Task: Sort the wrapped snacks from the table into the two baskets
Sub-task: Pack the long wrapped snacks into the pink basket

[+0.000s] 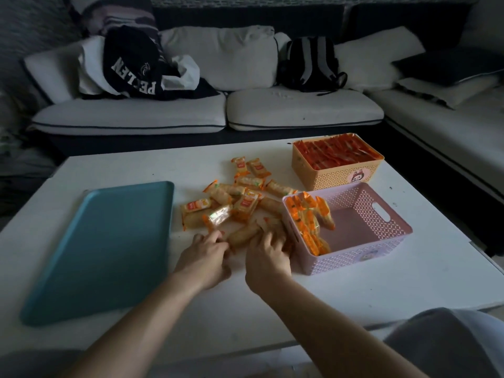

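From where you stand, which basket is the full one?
On the white low table, look to the far right side, where two lattice baskets sit. The orange plastic basket is the farther one, behind the pink plastic basket. It alone is packed with red packets.

Dim living room, white desk in front of a corner sofa.
Sofa has white cushions on a dark frame and wraps round the right side. On it: dark clothing heap left, black backpack centre, dark pillow right.

Single head-worn wide-angle view, looking forward and down at the surface, close above left hand and right hand, facing a sofa
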`<state>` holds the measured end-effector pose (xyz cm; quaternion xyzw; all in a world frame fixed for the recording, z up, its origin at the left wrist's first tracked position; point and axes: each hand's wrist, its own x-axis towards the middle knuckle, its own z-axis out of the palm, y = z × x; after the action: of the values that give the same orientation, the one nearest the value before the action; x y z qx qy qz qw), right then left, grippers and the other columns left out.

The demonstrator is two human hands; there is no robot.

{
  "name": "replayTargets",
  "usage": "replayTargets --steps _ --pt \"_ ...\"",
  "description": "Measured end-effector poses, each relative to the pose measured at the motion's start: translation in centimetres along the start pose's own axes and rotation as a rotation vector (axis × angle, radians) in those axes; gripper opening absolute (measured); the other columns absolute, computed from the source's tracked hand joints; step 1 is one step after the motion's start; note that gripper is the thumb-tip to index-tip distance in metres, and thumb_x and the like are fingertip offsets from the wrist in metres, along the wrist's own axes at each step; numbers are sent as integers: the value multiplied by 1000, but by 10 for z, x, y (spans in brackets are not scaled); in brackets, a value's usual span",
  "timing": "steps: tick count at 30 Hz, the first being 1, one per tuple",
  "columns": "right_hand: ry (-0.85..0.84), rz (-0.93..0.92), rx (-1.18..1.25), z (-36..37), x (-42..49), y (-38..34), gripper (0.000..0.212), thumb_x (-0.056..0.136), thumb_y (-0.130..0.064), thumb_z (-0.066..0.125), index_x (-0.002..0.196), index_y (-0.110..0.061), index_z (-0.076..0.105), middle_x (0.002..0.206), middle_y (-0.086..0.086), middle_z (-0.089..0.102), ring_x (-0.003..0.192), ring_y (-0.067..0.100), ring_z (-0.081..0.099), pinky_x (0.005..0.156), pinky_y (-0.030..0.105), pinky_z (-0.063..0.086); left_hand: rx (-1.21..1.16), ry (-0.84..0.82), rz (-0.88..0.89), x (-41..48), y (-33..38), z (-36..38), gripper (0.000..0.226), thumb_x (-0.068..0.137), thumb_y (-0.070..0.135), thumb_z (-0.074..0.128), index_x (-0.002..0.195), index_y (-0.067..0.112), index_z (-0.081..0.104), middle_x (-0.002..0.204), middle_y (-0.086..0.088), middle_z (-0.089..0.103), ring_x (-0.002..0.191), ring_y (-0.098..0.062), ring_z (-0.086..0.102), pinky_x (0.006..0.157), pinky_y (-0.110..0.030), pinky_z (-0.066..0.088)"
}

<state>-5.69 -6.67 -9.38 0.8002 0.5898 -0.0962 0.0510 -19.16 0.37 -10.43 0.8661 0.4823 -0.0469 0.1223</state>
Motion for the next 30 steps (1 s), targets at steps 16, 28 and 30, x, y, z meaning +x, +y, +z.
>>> replayTargets --steps 16,28,30 --pt "67 -13 340 -26 21 2 60 84 -32 60 136 -13 37 127 13 38 117 44 50 94 46 48 -476 152 -342 15 -42 -34 50 92 21 59 138 19 41 122 -9 61 103 -31 64 77 -34 53" --pt "4 -20 286 -9 50 -25 53 87 -50 60 136 -43 41 138 6 17 105 39 60 83 43 55 -200 316 -350 84 -11 -20 36 91 35 68 120 26 48 123 -3 61 106 -32 65 70 -37 43" --pt "22 0 288 -5 52 -26 50 89 -51 57 135 -39 41 142 7 15 102 38 63 78 41 54 -181 304 -321 82 -13 -19 34 89 24 67 118 26 49 111 -2 68 100 -30 68 68 -35 44"
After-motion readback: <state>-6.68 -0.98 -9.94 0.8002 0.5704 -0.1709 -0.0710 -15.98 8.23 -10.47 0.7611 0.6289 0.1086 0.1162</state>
